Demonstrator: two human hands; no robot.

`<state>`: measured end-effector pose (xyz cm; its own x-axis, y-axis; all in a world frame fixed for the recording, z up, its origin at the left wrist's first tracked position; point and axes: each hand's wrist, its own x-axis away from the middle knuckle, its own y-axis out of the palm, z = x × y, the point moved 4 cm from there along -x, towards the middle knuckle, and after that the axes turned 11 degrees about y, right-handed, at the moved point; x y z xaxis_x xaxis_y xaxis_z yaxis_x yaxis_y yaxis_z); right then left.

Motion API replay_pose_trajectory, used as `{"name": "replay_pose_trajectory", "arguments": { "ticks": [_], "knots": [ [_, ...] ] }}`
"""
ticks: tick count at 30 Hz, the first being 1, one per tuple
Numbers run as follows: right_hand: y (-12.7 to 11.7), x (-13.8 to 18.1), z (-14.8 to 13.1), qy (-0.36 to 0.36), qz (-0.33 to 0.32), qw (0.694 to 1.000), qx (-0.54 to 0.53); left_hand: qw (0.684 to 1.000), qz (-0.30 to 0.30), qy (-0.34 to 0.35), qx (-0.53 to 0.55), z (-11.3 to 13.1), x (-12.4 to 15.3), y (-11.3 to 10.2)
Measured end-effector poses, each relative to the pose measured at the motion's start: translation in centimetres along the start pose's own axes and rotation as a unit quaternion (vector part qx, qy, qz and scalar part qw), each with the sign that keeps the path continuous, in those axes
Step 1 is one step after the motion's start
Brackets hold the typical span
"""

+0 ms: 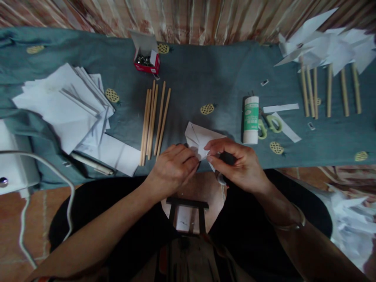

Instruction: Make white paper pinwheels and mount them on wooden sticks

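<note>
A folded sheet of white paper (202, 135) is at the table's near edge, between my two hands. My left hand (173, 168) is closed on the paper's left lower part, its fingertips curled under and partly hidden. Thumb and forefinger of my right hand (241, 162) pinch at the paper's middle, where folds meet. Inside my right palm shows a dark rounded object (227, 158), its kind unclear. Just left of my hands lie several thin wooden sticks (151, 121).
White paper sheets (70, 113) and a pen (94, 164) lie left. A red box of metal pins (147, 62) stands at the back. Rightward are a glue stick (250, 121), green-handled scissors (274, 123), paper strips (281, 107) and paper pinwheels on sticks (329, 51). A white cable (69, 188) hangs left.
</note>
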<state>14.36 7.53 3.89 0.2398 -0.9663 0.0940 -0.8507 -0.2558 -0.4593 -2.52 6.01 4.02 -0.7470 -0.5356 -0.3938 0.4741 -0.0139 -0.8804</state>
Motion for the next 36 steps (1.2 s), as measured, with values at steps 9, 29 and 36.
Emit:
{"name": "replay_pose_trajectory", "arguments": {
  "ticks": [9,29,36],
  "knots": [
    [0.4,0.0,-0.3,-0.056,0.052,0.984,0.160,0.998,0.056,0.002,0.033,0.5,0.2,0.0],
    [1.3,-0.4,0.7,-0.063,0.090,0.976,0.188,0.998,0.045,-0.005,0.031,0.6,0.3,0.6],
    [1.4,-0.5,0.6,-0.062,0.087,0.976,0.187,0.999,0.042,-0.014,0.017,0.6,0.3,0.7]
  ]
}}
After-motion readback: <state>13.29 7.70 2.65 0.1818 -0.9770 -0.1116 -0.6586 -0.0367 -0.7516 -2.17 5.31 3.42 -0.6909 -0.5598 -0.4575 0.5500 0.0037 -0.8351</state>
